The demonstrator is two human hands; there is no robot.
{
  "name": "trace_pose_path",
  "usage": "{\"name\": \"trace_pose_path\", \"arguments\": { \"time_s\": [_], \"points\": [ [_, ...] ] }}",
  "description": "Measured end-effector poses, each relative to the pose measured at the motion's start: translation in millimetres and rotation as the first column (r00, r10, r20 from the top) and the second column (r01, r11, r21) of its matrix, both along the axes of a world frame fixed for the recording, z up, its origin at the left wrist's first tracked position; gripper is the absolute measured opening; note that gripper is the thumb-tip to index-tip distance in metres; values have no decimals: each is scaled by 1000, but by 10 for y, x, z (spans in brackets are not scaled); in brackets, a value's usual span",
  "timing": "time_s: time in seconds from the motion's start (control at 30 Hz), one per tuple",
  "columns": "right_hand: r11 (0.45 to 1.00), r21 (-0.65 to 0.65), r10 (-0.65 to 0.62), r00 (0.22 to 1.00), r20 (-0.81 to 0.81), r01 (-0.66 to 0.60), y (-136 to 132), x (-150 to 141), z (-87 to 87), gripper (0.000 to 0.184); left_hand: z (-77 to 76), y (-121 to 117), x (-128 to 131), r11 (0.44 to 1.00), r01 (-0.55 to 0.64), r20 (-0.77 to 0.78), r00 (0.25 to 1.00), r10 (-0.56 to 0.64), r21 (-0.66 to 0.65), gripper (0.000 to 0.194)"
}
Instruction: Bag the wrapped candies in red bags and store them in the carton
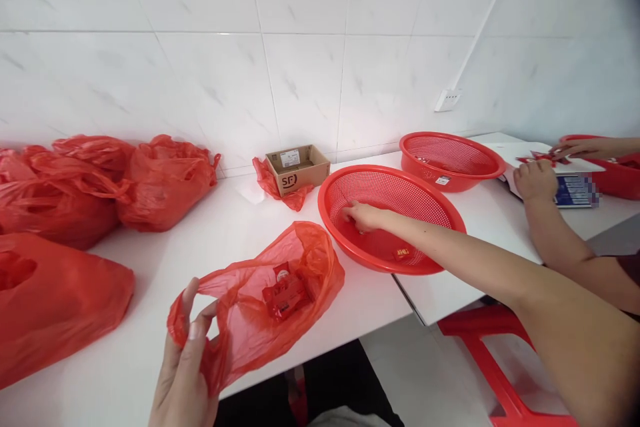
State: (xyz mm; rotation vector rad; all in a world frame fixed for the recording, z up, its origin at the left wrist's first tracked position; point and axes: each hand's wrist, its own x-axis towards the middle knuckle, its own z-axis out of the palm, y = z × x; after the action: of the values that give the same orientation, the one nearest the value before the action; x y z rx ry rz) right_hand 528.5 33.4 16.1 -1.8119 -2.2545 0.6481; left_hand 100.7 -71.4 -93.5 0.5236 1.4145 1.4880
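Observation:
My left hand (187,360) grips the handle of a thin red plastic bag (240,353), fingers and thumb closed round it. The bag lies on its side with its mouth spread, and small red packets (286,293) show inside it. Over to the right, my right hand (363,217) reaches down into a red perforated basket (393,177). Its fingers are bent together near the basket's bottom, and what they pinch is hidden. A small red packet with yellow print (401,252) lies in the same basket.
Filled red bags (167,180) crowd the left side. A cardboard box (300,170) sits near the wall on red plastic. Behind stands a second red basket (453,153). At right, another person's hands (537,180) handle red packets above a scale (575,190). A red stool (493,360) stands below.

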Motion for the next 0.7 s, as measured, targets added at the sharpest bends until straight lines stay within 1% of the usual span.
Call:
{"name": "trace_pose_path", "arguments": {
  "time_s": [0.07, 0.17, 0.2, 0.23, 0.27, 0.3, 0.33, 0.4, 0.43, 0.47, 0.53, 0.6, 0.63, 0.67, 0.7],
  "points": [
    [1000, -8, -4, 999, -45, 4, 158, -261, -126, 27, -13, -4, -5, 1000, 3, 13, 1000, -3, 7, 60],
    [1000, -16, 3, 993, -122, -5, 538, -747, -360, 20, 2, -10, 8, 1000, -6, 10, 1000, 6, 11, 60],
    [1000, -16, 0, 990, -139, -2, 650, -895, -410, 12, 17, -11, 24, 1000, -7, 2, 1000, 7, 18, 58],
    [1000, -11, 2, 986, -169, -4, 729, -1030, -440, 9, 37, -11, 45, 1000, -6, -9, 1000, 6, 27, 56],
    [1000, -3, 22, 974, -227, -23, 766, -1157, -453, 10, 57, -10, 72, 999, -5, -18, 1000, 6, 39, 55],
    [998, 4, 65, 949, -309, -67, 758, -1280, -458, 13, 76, -6, 101, 999, -4, -24, 1000, 5, 53, 54],
    [991, 11, 129, 907, -400, -136, 705, -1406, -461, 14, 92, 1, 131, 998, -6, -24, 1000, 8, 64, 53],
    [950, 23, 277, 802, -530, -313, 503, -1680, -492, 15, 111, 19, 183, 997, -14, -14, 1000, 15, 81, 55],
    [920, 25, 343, 773, -534, -391, 384, -1824, -523, 15, 114, 28, 203, 996, -13, -9, 1000, 14, 88, 56],
    [899, 32, 395, 779, -488, -436, 275, -1962, -561, 17, 114, 36, 218, 995, -10, -6, 1000, 11, 96, 58],
    [875, 94, 475, 800, -366, -476, 140, -2168, -624, 24, 109, 43, 231, 993, 5, -16, 1000, -4, 114, 63],
    [879, 157, 476, 830, -291, -450, 140, -2194, -612, 30, 104, 39, 226, 992, 17, -37, 999, -12, 125, 66],
    [905, 172, 423, 867, -262, -390, 176, -2118, -566, 31, 99, 33, 218, 993, 15, -44, 999, -9, 121, 65],
    [939, 174, 331, 916, -228, -296, 217, -1982, -496, 30, 90, 26, 206, 994, 8, -47, 999, -2, 112, 64],
    [967, 178, 213, 959, -187, -180, 252, -1792, -408, 28, 77, 19, 190, 995, 1, -50, 999, 4, 102, 62]
  ]
}}
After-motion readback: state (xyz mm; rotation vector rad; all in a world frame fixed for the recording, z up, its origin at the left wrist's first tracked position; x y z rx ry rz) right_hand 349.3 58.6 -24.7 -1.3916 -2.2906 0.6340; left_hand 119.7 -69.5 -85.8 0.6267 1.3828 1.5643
